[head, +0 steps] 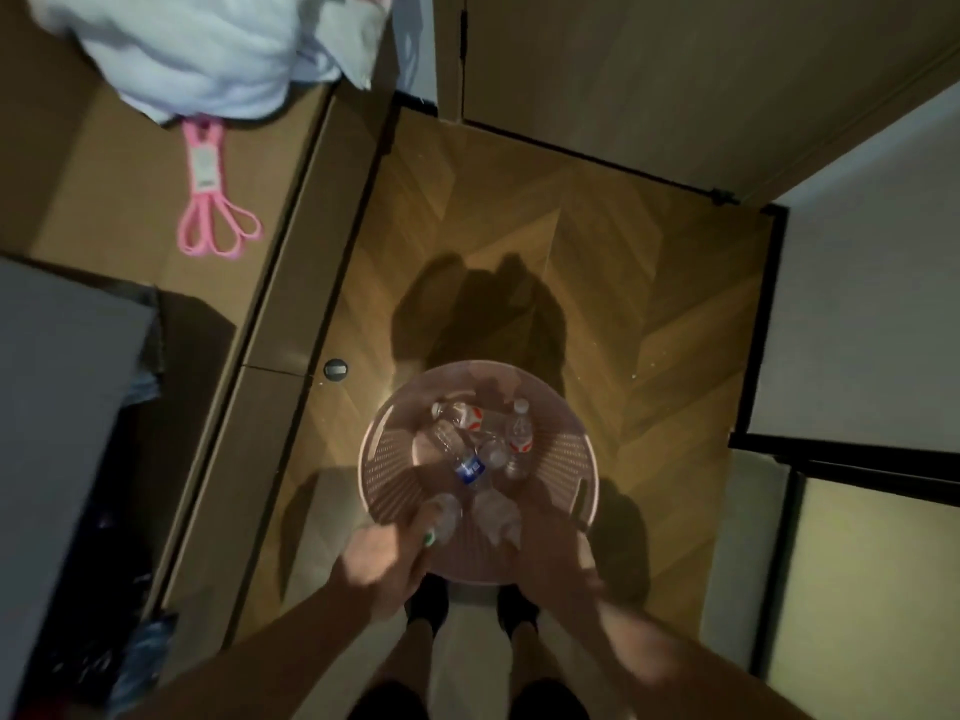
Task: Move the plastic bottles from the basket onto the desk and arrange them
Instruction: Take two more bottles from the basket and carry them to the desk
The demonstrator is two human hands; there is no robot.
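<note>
Your two forearms come in from the bottom edge, both reaching down to the near rim of the pink round basket [382,459] on the herringbone wood floor [597,283]. Your left hand [376,561] has its grip curled around a clear plastic bottle with a green cap [441,517], right at the basket's near-left rim; bottle body points into the basket. Your right hand [553,548] sits over the near-right rim, motion-blurred, so you can't tell whether its grip is wide or closed on anything.

Inside the basket: a blue-label bottle [470,467] lying near centre, a red-and-white-label bottle [460,415] on its side toward the far-left, another red-label bottle with a white cap [519,433] at right, plus crumpled clear plastic [496,517] near your hands. All loose, overlapping.

Counter [104,200] runs along the left, well apart from the basket; on it a pink looped band [208,200] and a white bundle of cloth [197,49] at the far end. Your feet in dark shoes [428,602] stand just behind the basket.
</note>
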